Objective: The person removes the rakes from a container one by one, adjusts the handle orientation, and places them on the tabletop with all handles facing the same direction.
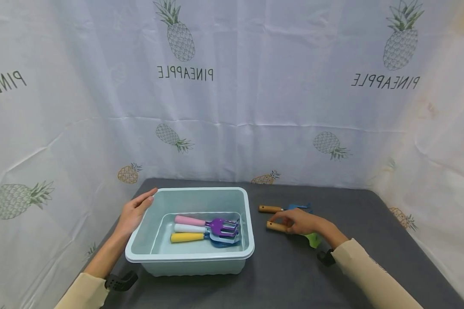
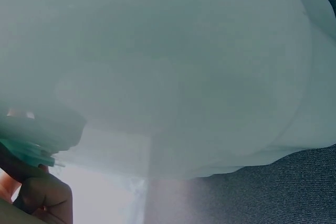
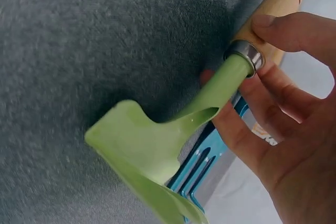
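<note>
Green trowel (image 3: 136, 140) is to the right of the tub (image 1: 193, 267), either low over the bench (image 1: 286, 274) or resting on it — I cannot tell which. The right hand (image 1: 299, 222) pinches its wooden handle (image 3: 277, 4) beside the metal collar (image 3: 244, 55), thumb on one side and fingers on the other. So light a hold on a round handle could let it roll, and the broad blade might then swing down. Just behind lies a blue fork (image 1: 294, 207); its tines show past the green blade in the right wrist view, so a sideways pull could snag them and drag both. The left hand (image 1: 133, 214) grasps the tub's rim at the far left corner — a hard push there might tilt or slide it. Inside, the pink-handled fork (image 1: 190, 220) and yellow-handled tool (image 1: 188, 237) crowd head to head; a careless knock could tangle or scatter them.
</note>
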A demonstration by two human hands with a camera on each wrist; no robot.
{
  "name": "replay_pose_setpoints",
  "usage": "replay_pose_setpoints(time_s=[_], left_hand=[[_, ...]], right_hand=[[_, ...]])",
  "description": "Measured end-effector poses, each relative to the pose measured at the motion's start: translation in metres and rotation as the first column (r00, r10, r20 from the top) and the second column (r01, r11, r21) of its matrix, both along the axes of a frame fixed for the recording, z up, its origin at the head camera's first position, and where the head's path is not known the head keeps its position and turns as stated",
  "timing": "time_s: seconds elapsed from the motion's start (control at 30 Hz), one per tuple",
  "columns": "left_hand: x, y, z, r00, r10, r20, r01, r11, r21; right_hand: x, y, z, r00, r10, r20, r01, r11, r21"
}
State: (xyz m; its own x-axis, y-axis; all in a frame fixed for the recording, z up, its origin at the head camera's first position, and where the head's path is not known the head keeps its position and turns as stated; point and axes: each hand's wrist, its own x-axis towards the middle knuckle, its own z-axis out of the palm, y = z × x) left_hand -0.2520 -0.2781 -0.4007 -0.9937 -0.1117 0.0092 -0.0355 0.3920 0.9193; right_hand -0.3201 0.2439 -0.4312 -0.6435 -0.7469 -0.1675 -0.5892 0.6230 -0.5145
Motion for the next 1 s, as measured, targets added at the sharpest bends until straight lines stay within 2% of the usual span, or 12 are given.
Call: replay_pose_setpoints(time_s=[0.33, 0.7, 1.0], left_hand=[[0.0, -0.003, -0.001, 1.0, 0.011, 0.006, -0.011, 1.0, -0.008], [-0.002, 0.0, 0.002, 1.0, 0.014, 0.014, -0.014, 1.0, -0.023], [-0.003, 0.001, 0.002, 1.0, 0.014, 0.025, -0.015, 1.0, 0.015]], right_hand=[[0.002, -0.008, -0.003, 0.999, 0.015, -0.039, -0.016, 1.0, -0.005], [0.002, -0.01, -0.004, 0.999, -0.026, -0.02, 0.026, 0.999, 0.02], [0.002, -0.01, -0.004, 0.999, -0.022, -0.024, 0.023, 0.999, 0.038]])
